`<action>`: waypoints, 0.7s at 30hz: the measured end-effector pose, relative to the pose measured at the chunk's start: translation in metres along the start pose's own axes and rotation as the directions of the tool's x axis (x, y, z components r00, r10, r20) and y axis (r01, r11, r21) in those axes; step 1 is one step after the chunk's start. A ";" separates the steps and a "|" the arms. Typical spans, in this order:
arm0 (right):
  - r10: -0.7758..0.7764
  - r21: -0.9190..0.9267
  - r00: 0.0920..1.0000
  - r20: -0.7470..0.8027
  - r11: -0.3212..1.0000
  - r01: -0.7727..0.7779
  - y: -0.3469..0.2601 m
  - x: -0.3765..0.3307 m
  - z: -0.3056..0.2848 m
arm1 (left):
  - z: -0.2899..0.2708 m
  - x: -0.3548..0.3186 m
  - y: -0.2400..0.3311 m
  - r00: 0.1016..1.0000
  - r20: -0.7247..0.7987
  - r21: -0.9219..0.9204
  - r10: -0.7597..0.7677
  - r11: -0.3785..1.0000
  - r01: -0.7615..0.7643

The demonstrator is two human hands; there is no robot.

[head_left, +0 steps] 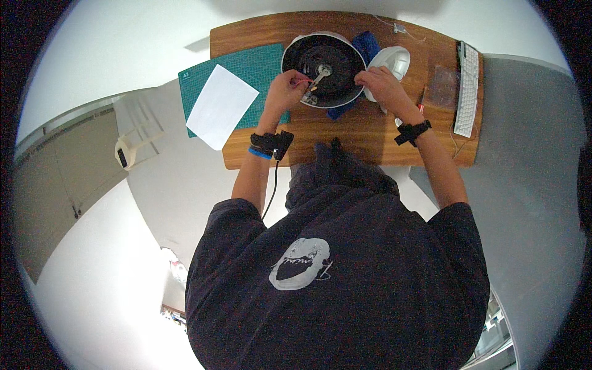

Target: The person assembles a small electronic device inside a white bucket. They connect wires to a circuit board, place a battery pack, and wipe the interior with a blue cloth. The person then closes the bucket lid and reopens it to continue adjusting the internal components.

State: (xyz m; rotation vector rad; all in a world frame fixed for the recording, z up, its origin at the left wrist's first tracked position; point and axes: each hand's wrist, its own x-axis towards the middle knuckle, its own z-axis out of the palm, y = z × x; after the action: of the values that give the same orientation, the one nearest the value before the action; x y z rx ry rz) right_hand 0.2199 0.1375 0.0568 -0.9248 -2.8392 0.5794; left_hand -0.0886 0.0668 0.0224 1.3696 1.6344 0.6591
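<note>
A round shell, black inside with a white rim like a pan or the housing of an appliance, lies near the middle of the table. At its centre is a pale metal fitting with a strip running toward the lower left. My left hand is over the shell's left rim, its fingertips pinched at a thin red wire. On the opposite side, my right hand has its fingers closed at the right rim. A white oval cover lies just beyond that hand. Part of a blue cloth shows beneath the shell.
Left of the shell, a white sheet of paper lies on a green cutting mat. A white keyboard stands along the table's right edge, beside a clear plastic piece. A thin white cable lies at the back.
</note>
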 end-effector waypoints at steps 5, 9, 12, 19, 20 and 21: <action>0.003 0.031 1.000 -0.005 1.000 -0.003 0.001 0.001 0.000 | -0.002 -0.009 0.007 0.999 -0.032 -0.165 -0.026 0.986 0.021; 0.063 0.045 0.997 0.034 0.997 -0.064 -0.002 0.001 -0.002 | 0.001 -0.013 -0.004 0.998 -0.029 -0.260 -0.058 0.964 0.048; 0.071 0.036 0.997 0.042 0.997 -0.072 0.000 0.000 0.000 | 0.002 -0.014 -0.014 0.996 0.042 -0.457 -0.078 0.885 0.089; -0.056 -0.044 0.995 -0.078 0.998 0.053 0.005 0.000 -0.001 | -0.012 -0.018 0.028 0.999 0.038 -0.579 0.008 0.815 0.015; -0.049 -0.060 0.997 -0.057 0.997 0.045 0.004 0.001 -0.004 | -0.012 -0.016 0.031 0.999 0.028 -0.560 0.039 0.828 -0.017; -0.043 -0.043 0.997 -0.059 0.998 0.041 0.004 0.003 -0.007 | -0.012 -0.014 0.032 0.997 0.018 -0.540 0.070 0.840 -0.049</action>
State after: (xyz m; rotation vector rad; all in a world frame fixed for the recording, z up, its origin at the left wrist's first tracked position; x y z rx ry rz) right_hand 0.2213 0.1445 0.0615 -0.8716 -2.8199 0.4818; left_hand -0.0834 0.0631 0.0590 1.0064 1.2412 1.0342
